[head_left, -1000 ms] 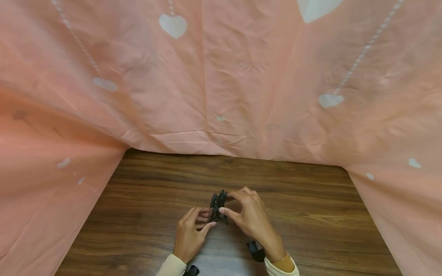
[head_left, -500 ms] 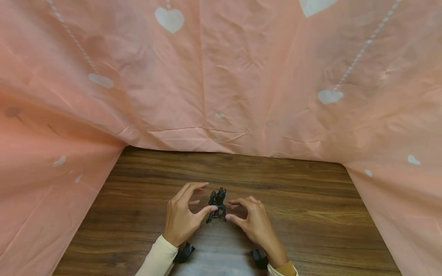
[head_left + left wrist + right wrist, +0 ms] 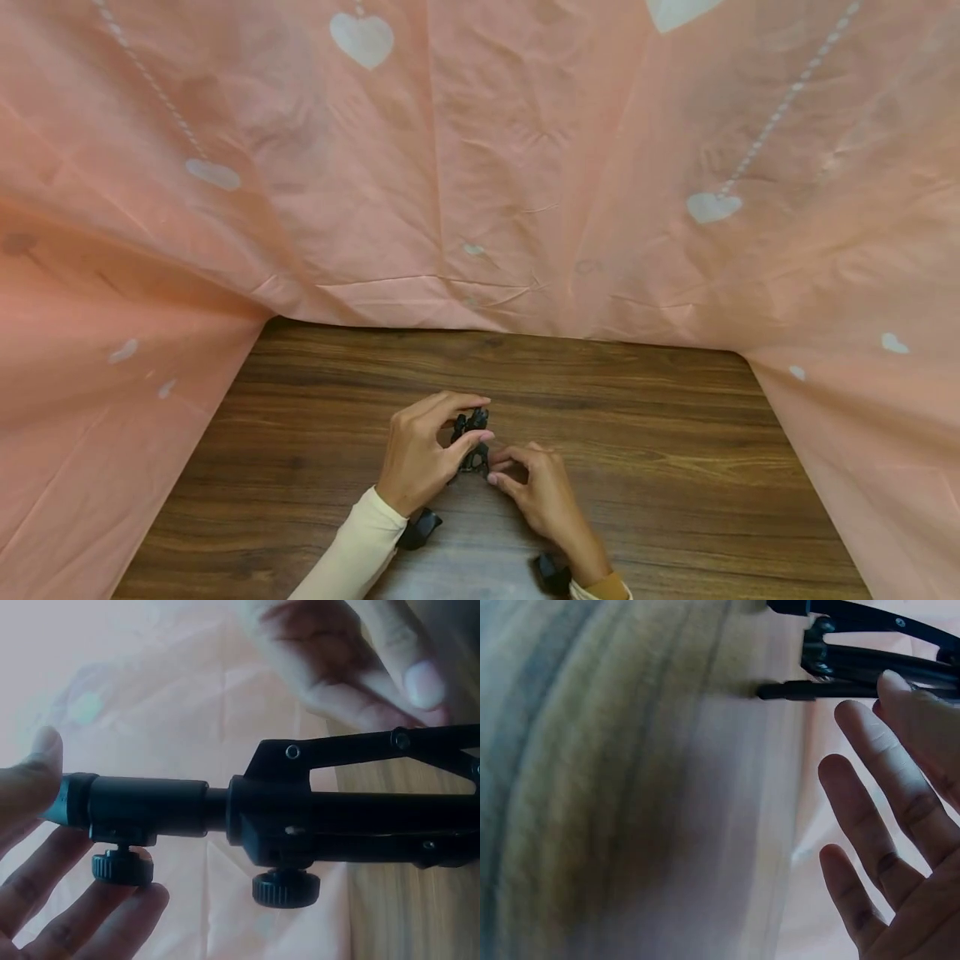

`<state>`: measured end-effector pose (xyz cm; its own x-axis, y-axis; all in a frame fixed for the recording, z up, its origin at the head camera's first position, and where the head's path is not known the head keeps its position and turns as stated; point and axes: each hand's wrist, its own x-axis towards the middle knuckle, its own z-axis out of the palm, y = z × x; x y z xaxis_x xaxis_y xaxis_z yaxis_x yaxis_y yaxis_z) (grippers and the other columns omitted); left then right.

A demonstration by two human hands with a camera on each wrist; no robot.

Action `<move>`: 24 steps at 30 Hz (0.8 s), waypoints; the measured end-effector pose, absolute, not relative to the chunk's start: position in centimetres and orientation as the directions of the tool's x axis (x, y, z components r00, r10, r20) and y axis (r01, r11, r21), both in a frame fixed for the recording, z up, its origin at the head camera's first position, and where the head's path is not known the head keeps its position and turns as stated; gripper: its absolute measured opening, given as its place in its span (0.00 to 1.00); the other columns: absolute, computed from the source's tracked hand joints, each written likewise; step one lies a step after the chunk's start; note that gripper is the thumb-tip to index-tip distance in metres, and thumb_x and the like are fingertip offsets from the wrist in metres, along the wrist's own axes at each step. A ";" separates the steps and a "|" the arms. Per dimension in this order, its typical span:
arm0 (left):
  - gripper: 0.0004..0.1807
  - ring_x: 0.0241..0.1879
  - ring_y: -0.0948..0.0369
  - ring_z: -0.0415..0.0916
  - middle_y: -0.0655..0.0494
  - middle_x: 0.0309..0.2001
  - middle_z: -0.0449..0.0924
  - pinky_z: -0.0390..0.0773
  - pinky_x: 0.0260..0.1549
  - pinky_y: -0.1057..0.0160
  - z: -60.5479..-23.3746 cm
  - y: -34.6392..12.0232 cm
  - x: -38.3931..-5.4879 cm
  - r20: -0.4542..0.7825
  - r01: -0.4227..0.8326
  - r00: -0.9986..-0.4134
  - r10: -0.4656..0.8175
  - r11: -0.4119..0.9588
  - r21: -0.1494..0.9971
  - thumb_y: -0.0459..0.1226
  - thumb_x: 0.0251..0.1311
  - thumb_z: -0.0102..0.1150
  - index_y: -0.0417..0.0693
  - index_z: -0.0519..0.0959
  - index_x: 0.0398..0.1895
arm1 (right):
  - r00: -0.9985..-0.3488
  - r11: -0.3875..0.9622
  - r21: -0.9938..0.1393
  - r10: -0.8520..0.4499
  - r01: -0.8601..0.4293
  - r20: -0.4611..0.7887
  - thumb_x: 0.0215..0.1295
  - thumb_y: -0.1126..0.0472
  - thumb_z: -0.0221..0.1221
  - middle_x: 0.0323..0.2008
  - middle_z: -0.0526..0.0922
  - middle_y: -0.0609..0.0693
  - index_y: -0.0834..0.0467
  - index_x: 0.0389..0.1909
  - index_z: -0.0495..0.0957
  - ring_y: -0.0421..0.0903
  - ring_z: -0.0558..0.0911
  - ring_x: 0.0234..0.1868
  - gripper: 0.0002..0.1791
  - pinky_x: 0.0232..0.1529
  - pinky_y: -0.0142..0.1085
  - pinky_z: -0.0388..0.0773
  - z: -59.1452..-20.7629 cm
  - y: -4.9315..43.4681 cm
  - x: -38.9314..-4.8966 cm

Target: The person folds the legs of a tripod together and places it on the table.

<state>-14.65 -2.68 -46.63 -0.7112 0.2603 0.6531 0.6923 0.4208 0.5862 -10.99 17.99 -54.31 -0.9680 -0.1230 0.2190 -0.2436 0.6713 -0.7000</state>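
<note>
A small black tripod (image 3: 482, 454) with hinged legs stands on the wooden table between both hands. Its central tube and two ribbed knobs (image 3: 286, 889) fill the left wrist view. My left hand (image 3: 420, 454) holds the tripod's top end, thumb on one side and fingers on the other, partly covering it in the head view. Lower down, my right hand (image 3: 542, 492) pinches one leg between thumb and forefinger. In the right wrist view that hand's other fingers (image 3: 855, 802) spread away from the leg, and the rubber-tipped leg ends (image 3: 780, 691) point toward the table.
Dark wood grain covers the table (image 3: 637, 417). A pink curtain (image 3: 480, 167) with white hearts hangs along the back and both sides. Black wrist devices (image 3: 420, 529) sit under both forearms.
My left hand has moved from the tripod's lower part up to its top and now holds it there. My right hand has left the upper part and come down to a leg.
</note>
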 end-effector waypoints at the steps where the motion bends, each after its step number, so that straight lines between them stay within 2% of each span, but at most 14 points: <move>1: 0.20 0.39 0.64 0.89 0.61 0.45 0.91 0.86 0.33 0.70 -46.7 -2.6 -14.7 0.652 0.692 -0.712 0.259 0.415 0.591 0.46 0.58 0.79 0.58 0.88 0.54 | -0.967 0.672 -0.698 -0.121 -0.246 0.224 0.53 0.62 0.80 0.33 0.92 0.36 0.46 0.37 0.90 0.38 0.87 0.40 0.12 0.53 0.46 0.78 -54.5 17.9 -11.0; 7: 0.16 0.38 0.66 0.90 0.60 0.43 0.92 0.86 0.33 0.71 -46.8 -2.4 -14.8 0.646 0.684 -0.722 0.249 0.398 0.611 0.44 0.58 0.79 0.56 0.88 0.49 | -0.969 0.690 -0.688 -0.082 -0.225 0.234 0.53 0.64 0.79 0.30 0.89 0.35 0.46 0.32 0.90 0.34 0.85 0.35 0.10 0.47 0.38 0.78 -55.4 17.6 -11.1; 12: 0.16 0.38 0.65 0.91 0.59 0.40 0.92 0.89 0.34 0.66 -46.8 -2.4 -14.9 0.638 0.677 -0.730 0.246 0.386 0.626 0.43 0.57 0.80 0.56 0.88 0.48 | -0.966 0.689 -0.689 -0.058 -0.222 0.254 0.52 0.65 0.80 0.29 0.90 0.38 0.48 0.29 0.90 0.34 0.85 0.32 0.10 0.37 0.32 0.79 -55.7 17.3 -11.2; 17: 0.15 0.36 0.65 0.91 0.59 0.39 0.93 0.88 0.33 0.67 -46.7 -2.4 -14.9 0.625 0.663 -0.743 0.242 0.399 0.634 0.44 0.57 0.80 0.56 0.88 0.47 | -0.966 0.669 -0.711 -0.041 -0.217 0.257 0.52 0.65 0.80 0.27 0.90 0.39 0.48 0.29 0.90 0.34 0.86 0.31 0.09 0.32 0.31 0.81 -56.0 16.9 -11.4; 24: 0.14 0.36 0.64 0.91 0.58 0.39 0.93 0.87 0.32 0.70 -46.7 -2.5 -14.9 0.634 0.667 -0.737 0.236 0.403 0.626 0.43 0.58 0.79 0.55 0.88 0.47 | -0.969 0.663 -0.721 -0.029 -0.203 0.246 0.53 0.65 0.79 0.27 0.90 0.39 0.49 0.30 0.91 0.35 0.86 0.31 0.09 0.33 0.32 0.83 -56.1 16.7 -11.6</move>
<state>-14.86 -2.46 -46.69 -0.7369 0.2359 0.6335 0.6674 0.4031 0.6262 -11.64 16.71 -56.08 -0.9688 -0.0287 0.2464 -0.2030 0.6626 -0.7210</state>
